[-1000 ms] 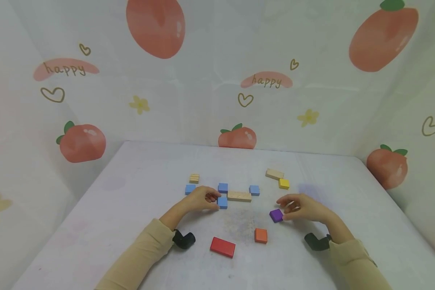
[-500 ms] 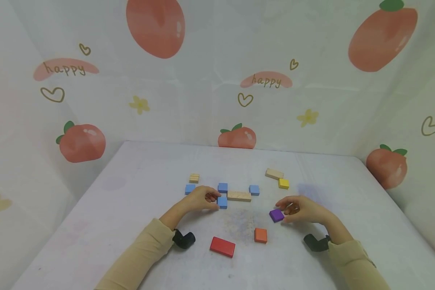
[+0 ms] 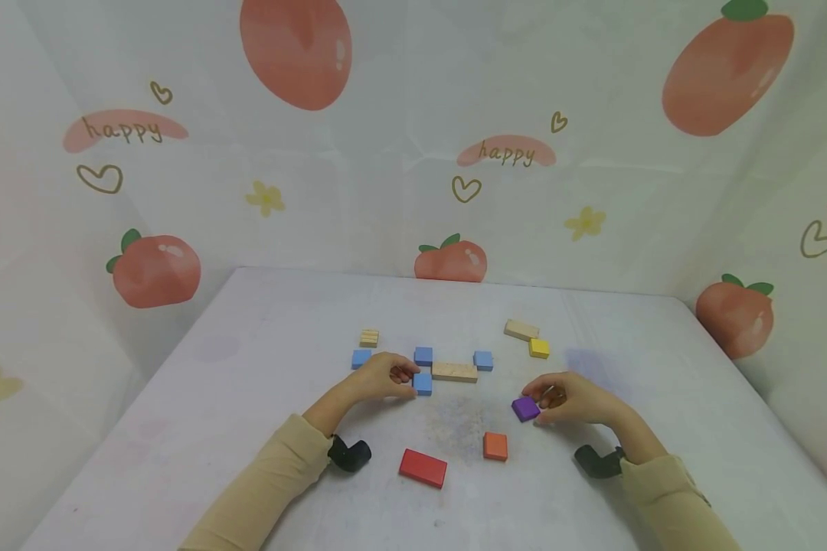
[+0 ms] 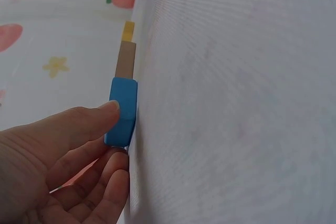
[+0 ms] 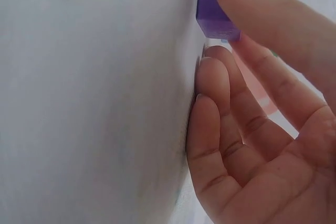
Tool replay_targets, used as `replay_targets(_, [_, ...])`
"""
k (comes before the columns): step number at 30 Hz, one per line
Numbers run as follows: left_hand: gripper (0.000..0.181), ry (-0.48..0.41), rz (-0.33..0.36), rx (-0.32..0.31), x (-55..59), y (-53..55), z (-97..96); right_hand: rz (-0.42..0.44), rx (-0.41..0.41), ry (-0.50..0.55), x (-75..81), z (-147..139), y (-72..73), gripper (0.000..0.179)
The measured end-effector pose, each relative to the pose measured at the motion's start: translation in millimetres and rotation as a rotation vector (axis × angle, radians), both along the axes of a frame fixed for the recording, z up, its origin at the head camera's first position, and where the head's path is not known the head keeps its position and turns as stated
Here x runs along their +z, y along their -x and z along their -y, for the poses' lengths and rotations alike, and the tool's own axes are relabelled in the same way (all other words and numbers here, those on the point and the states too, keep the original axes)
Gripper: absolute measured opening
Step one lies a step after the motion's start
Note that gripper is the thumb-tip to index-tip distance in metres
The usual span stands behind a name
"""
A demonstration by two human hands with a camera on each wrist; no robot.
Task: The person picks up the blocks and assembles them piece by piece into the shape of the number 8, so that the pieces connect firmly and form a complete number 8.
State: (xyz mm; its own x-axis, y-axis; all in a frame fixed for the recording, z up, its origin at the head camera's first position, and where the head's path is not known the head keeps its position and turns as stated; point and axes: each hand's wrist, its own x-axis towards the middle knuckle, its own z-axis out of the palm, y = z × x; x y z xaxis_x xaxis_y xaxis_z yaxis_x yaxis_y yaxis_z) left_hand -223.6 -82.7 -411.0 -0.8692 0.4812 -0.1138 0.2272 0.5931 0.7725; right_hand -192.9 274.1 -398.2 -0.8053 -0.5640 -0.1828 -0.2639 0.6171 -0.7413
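In the head view my left hand pinches a square blue block lying on the table. The left wrist view has the thumb on one face of that blue block, with curled fingers beneath and behind it. Over to the right, my right hand has thumb and index finger at a purple block, set at an angle on the table. Close up in the right wrist view, the thumb presses the purple block and the index finger reaches behind it; the other fingers rest along the tabletop.
A long wooden block adjoins the blue blocks. Farther back lie a ridged wooden piece, a yellow block and a plain wooden block. Nearer are a red block and an orange block.
My right hand has shifted slightly left and nearer, its fingers drawing in around the purple block. The left hand and the blue block stay in place.
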Motion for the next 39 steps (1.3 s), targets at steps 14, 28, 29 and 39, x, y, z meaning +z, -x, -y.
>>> replay_targets(14, [0.035,0.009,0.014,0.008,1.1,-0.1,-0.9,0.014,-0.003,0.005,-3.0,-0.7,1.8,0.035])
replay_targets(28, [0.036,-0.002,0.018,0.002,2.0,-1.3,-0.1,0.021,0.006,0.007,-1.9,0.4,1.3,0.031])
replay_targets(29, [0.036,-0.002,0.013,0.0,1.7,-1.2,-0.1,0.021,0.007,0.01,-1.9,0.4,1.3,0.031])
replay_targets(39, [0.035,-0.007,0.015,-0.002,2.2,-1.5,-0.2,0.016,0.024,0.054,0.5,2.8,-0.9,0.03])
